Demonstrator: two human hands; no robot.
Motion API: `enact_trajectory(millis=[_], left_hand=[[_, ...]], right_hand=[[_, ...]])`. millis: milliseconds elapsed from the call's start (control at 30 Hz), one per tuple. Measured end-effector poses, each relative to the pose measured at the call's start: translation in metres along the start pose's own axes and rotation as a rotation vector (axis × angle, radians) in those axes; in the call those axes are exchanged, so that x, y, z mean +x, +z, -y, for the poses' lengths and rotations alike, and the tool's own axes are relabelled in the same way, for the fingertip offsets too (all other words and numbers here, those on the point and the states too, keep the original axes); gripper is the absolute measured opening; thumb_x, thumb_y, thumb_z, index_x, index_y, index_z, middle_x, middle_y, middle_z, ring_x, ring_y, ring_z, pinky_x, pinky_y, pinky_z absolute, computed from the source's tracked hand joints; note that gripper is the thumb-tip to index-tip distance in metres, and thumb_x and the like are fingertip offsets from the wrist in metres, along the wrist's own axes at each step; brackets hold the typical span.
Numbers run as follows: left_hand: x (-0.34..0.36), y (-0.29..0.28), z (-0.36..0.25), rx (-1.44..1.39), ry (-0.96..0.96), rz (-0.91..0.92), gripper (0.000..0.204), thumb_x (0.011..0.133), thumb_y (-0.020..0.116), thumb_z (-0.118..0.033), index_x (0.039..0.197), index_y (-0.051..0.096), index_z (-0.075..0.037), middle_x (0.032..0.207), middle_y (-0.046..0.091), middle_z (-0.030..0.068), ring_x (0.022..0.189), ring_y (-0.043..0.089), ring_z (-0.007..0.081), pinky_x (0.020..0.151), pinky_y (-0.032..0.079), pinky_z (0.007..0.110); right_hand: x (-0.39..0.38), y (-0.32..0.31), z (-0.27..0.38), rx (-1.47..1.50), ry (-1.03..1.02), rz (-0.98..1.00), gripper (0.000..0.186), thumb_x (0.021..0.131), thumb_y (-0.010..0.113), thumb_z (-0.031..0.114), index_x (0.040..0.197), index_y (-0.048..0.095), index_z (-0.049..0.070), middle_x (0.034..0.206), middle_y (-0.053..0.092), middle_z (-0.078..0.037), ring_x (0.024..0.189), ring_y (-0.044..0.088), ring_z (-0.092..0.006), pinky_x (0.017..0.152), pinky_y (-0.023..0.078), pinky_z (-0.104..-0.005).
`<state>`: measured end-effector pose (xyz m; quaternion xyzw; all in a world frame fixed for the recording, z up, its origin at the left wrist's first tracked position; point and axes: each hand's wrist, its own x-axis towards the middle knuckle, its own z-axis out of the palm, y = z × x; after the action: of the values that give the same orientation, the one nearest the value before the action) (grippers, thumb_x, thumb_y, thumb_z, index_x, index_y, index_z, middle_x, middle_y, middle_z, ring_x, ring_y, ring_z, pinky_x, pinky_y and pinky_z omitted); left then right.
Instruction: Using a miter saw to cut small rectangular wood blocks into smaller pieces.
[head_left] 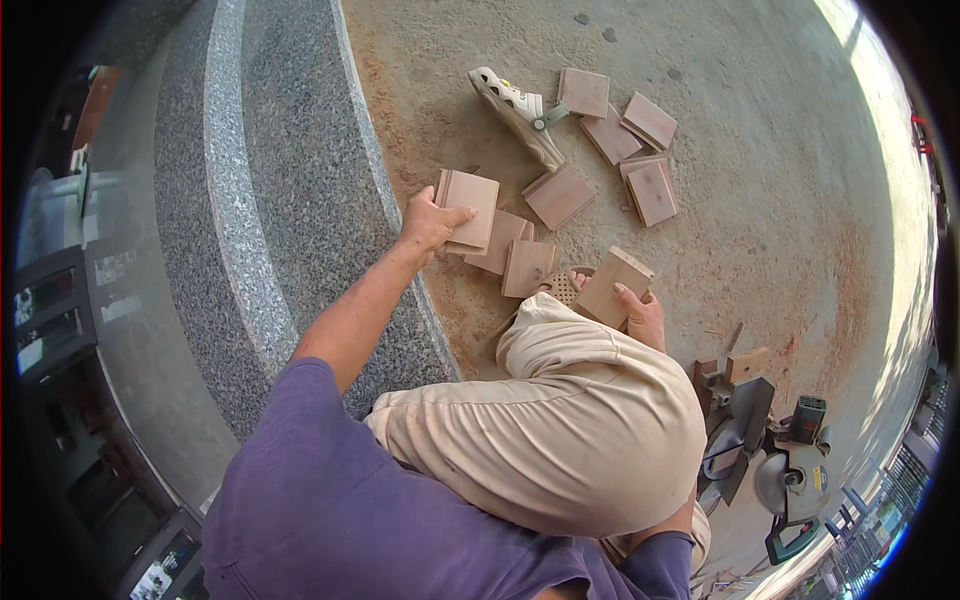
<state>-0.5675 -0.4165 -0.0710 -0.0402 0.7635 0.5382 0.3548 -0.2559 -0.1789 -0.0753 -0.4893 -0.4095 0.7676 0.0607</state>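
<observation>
My left hand (pixel 430 222) grips a short, squarish wooden board (pixel 472 210) with stepped edges, thumb across its face. Part of it overlaps other boards on the ground in view. In my right hand (pixel 643 318), near my knee, is another short wooden board (pixel 610 285), tilted, with its thumb on the face and the other fingers mostly hidden behind it. Between the hands lie two more boards, one of them a pinkish-brown board (pixel 528 268) by my foot. A further board (pixel 560 196) lies beyond them.
Several similar boards (pixel 651 190) are scattered on the dusty concrete, some overlapping. A pale clog (pixel 520 120) lies among them. To my left runs a speckled granite step (pixel 310 150). A mitre saw (pixel 790 480) stands at the right, beside my leg.
</observation>
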Motion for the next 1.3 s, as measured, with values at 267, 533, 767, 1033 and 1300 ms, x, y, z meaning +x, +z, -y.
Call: enact_trajectory(millis=[267, 533, 767, 1033, 1300], left_hand=[[-0.067, 0.058, 0.063, 0.455, 0.104, -0.048, 0.042, 0.076, 0.088, -0.026, 0.098, 0.07, 0.004, 0.089, 0.074, 0.0161, 0.087, 0.072, 0.0218, 0.077, 0.057, 0.039], [-0.061, 0.098, 0.066, 0.057, -0.192, -0.162, 0.059, 0.073, 0.087, -0.032, 0.109, 0.064, 0.009, 0.105, 0.073, 0.0236, 0.092, 0.073, 0.0296, 0.08, 0.057, 0.041], [-0.048, 0.103, 0.055, 0.416, -0.197, 0.046, 0.088, 0.072, 0.087, -0.029, 0.139, 0.051, 0.015, 0.123, 0.069, 0.0241, 0.107, 0.071, 0.0309, 0.093, 0.055, 0.037], [-0.037, 0.103, 0.023, 0.771, 0.123, 0.36, 0.062, 0.069, 0.081, -0.036, 0.12, 0.071, -0.001, 0.117, 0.071, 0.0235, 0.111, 0.068, 0.0375, 0.098, 0.054, 0.042], [0.006, 0.123, 0.025, 0.458, -0.023, 0.571, 0.057, 0.072, 0.081, -0.021, 0.123, 0.069, 0.002, 0.109, 0.074, 0.0151, 0.098, 0.069, 0.0234, 0.09, 0.054, 0.034]], right_hand=[[-0.01, 0.023, -0.015, 0.033, 0.054, -0.065, 0.048, 0.092, 0.077, 0.017, 0.128, 0.06, -0.008, 0.116, 0.07, -0.015, 0.101, 0.07, -0.0237, 0.088, 0.058, -0.0364], [-0.013, 0.027, -0.017, 0.06, 0.034, -0.1, 0.05, 0.092, 0.077, 0.018, 0.13, 0.057, -0.008, 0.119, 0.068, -0.016, 0.103, 0.069, -0.0241, 0.09, 0.058, -0.0377], [-0.005, 0.032, -0.023, 0.121, 0.04, -0.128, 0.05, 0.091, 0.077, 0.018, 0.13, 0.056, -0.006, 0.117, 0.068, -0.015, 0.102, 0.069, -0.0246, 0.088, 0.059, -0.0384], [0.0, 0.032, -0.023, 0.257, 0.067, -0.085, 0.051, 0.09, 0.079, 0.015, 0.131, 0.055, -0.005, 0.12, 0.067, -0.015, 0.104, 0.069, -0.026, 0.09, 0.059, -0.0406], [0.016, 0.029, -0.03, 0.367, -0.025, -0.131, 0.05, 0.088, 0.077, 0.005, 0.133, 0.056, -0.001, 0.122, 0.067, -0.011, 0.112, 0.065, -0.0245, 0.099, 0.053, -0.0397]])
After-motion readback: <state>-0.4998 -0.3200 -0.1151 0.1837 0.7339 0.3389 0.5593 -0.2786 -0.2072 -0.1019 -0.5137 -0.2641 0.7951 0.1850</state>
